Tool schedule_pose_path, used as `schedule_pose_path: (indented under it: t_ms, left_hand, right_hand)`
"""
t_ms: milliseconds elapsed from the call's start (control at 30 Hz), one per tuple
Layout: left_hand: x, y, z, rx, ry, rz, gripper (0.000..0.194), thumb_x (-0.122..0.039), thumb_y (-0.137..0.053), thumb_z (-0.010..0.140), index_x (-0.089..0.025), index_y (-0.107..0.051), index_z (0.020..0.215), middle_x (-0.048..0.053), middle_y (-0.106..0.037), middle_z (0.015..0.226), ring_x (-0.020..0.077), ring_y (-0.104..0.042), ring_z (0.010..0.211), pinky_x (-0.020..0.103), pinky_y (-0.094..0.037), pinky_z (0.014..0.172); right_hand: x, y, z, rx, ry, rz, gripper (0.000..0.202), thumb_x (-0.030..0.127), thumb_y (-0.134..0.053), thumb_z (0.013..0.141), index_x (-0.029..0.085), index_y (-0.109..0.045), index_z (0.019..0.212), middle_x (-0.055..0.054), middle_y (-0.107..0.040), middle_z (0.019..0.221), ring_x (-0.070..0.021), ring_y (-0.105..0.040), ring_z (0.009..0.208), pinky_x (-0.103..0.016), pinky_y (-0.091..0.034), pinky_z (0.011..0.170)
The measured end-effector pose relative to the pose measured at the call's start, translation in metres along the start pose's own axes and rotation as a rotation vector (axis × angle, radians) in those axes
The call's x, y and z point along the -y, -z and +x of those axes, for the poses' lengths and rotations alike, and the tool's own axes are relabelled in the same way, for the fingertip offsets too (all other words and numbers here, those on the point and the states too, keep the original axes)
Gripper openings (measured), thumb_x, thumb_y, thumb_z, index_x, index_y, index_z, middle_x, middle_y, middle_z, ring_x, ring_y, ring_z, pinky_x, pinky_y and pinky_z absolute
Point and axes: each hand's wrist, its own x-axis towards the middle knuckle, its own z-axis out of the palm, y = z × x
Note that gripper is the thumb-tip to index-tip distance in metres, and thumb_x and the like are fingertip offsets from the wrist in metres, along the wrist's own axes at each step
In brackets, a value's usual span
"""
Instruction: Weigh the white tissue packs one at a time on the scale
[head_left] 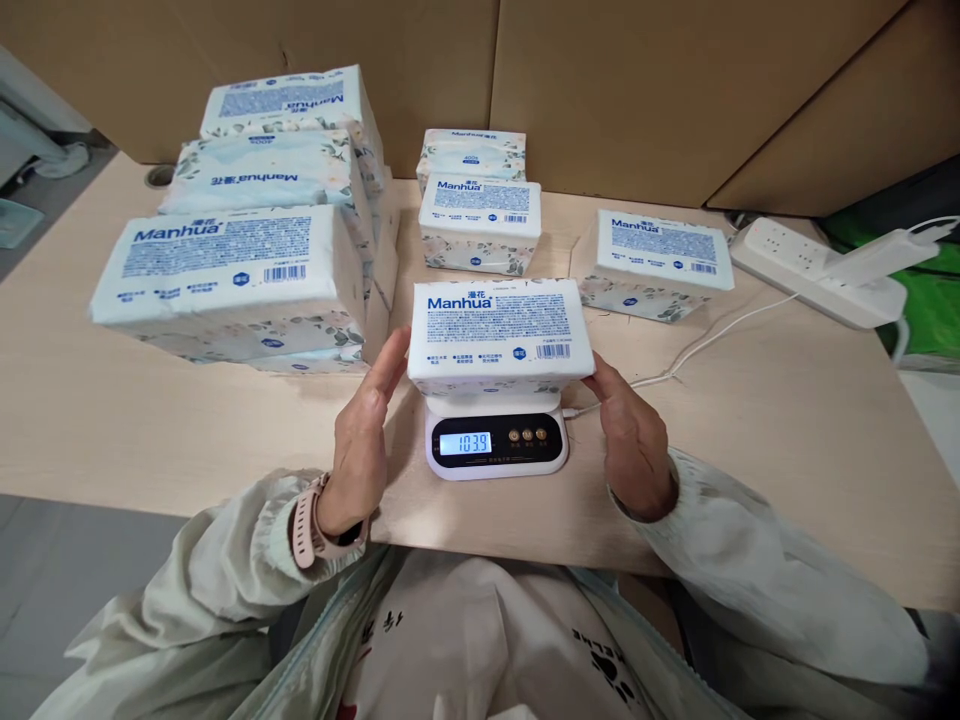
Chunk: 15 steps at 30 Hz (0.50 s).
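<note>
A white and blue pack of tissues (pixel 501 335) lies level on a small white digital scale (pixel 497 445), covering most of its platform. The scale's lit display reads 103.9. My left hand (pixel 364 435) is at the pack's left side, its fingers stretched along that side and their tips partly hidden. At the right end, my right hand (pixel 634 435) meets the near corner, with most of its fingers out of sight behind the pack. The two hands hold the pack between them.
A tall stack of tissue packs (pixel 225 265) stands at the left. Two packs (pixel 480 215) sit behind the scale, another pack (pixel 660 255) to the right. A white power strip (pixel 817 270) and white cable (pixel 697 345) lie at the right. A cardboard wall (pixel 600 100) closes the back.
</note>
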Motion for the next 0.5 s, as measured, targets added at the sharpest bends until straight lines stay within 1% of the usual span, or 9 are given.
schedule_pose_path:
  t_ms: [133, 200, 233, 300, 367, 433, 500]
  left_hand:
    - [-0.001, -0.001, 0.003, -0.031, 0.055, -0.015, 0.051, -0.053, -0.044, 0.115, -0.033, -0.063, 0.158, 0.003, -0.056, 0.168, 0.0323, -0.043, 0.165, 0.059, -0.031, 0.142]
    - [-0.002, -0.003, 0.005, -0.015, 0.049, -0.010, 0.051, -0.052, -0.042, 0.116, -0.032, -0.062, 0.159, 0.003, -0.055, 0.169, 0.0322, -0.042, 0.165, 0.059, -0.031, 0.142]
    - [-0.002, -0.003, 0.006, 0.017, 0.028, -0.004, 0.051, -0.050, -0.041, 0.116, -0.032, -0.062, 0.159, 0.003, -0.054, 0.169, 0.0321, -0.042, 0.165, 0.058, -0.031, 0.142]
    - [-0.004, -0.005, 0.009, 0.128, -0.026, 0.018, 0.049, -0.046, -0.042, 0.117, -0.034, -0.060, 0.160, 0.000, -0.052, 0.171, 0.0313, -0.040, 0.167, 0.056, -0.032, 0.142]
    - [-0.008, -0.006, 0.012, 0.242, -0.056, 0.062, 0.049, -0.043, -0.045, 0.116, -0.035, -0.056, 0.164, -0.002, -0.047, 0.175, 0.0300, -0.034, 0.169, 0.054, -0.028, 0.143]
    - [-0.013, -0.009, 0.016, 0.325, -0.042, 0.112, 0.052, -0.042, -0.046, 0.116, -0.036, -0.049, 0.168, -0.004, -0.039, 0.179, 0.0289, -0.028, 0.171, 0.053, -0.023, 0.145]
    - [-0.021, -0.016, 0.022, 0.401, -0.017, 0.144, 0.057, -0.044, -0.049, 0.115, -0.035, -0.043, 0.171, -0.004, -0.032, 0.181, 0.0288, -0.025, 0.172, 0.053, -0.021, 0.145]
  right_hand:
    - [-0.003, 0.000, -0.001, 0.003, 0.014, 0.013, 0.051, 0.045, -0.047, 0.113, 0.036, -0.055, 0.163, 0.002, -0.063, 0.165, -0.0297, -0.057, 0.155, -0.053, -0.044, 0.133]
    - [-0.003, -0.001, 0.000, 0.010, 0.022, 0.025, 0.052, 0.044, -0.047, 0.113, 0.038, -0.053, 0.164, 0.003, -0.060, 0.167, -0.0290, -0.054, 0.157, -0.052, -0.042, 0.135]
    - [-0.003, -0.001, 0.000, 0.022, 0.025, 0.028, 0.052, 0.044, -0.046, 0.113, 0.039, -0.051, 0.165, 0.003, -0.059, 0.168, -0.0286, -0.053, 0.159, -0.051, -0.041, 0.136]
    - [-0.002, 0.000, 0.001, 0.061, 0.043, 0.026, 0.054, 0.045, -0.046, 0.113, 0.040, -0.048, 0.167, 0.003, -0.058, 0.169, -0.0282, -0.052, 0.159, -0.050, -0.040, 0.136]
    - [-0.002, 0.000, 0.001, 0.060, 0.086, 0.019, 0.056, 0.046, -0.047, 0.112, 0.038, -0.046, 0.168, 0.001, -0.059, 0.168, -0.0290, -0.056, 0.156, -0.050, -0.043, 0.134]
    - [-0.005, 0.001, 0.002, -0.014, 0.136, 0.006, 0.057, 0.046, -0.051, 0.111, 0.036, -0.049, 0.167, -0.002, -0.064, 0.163, -0.0307, -0.062, 0.150, -0.051, -0.051, 0.127]
    - [-0.009, 0.004, 0.005, -0.154, 0.170, -0.015, 0.056, 0.046, -0.059, 0.107, 0.035, -0.055, 0.162, -0.005, -0.068, 0.156, -0.0317, -0.067, 0.141, -0.052, -0.057, 0.118]
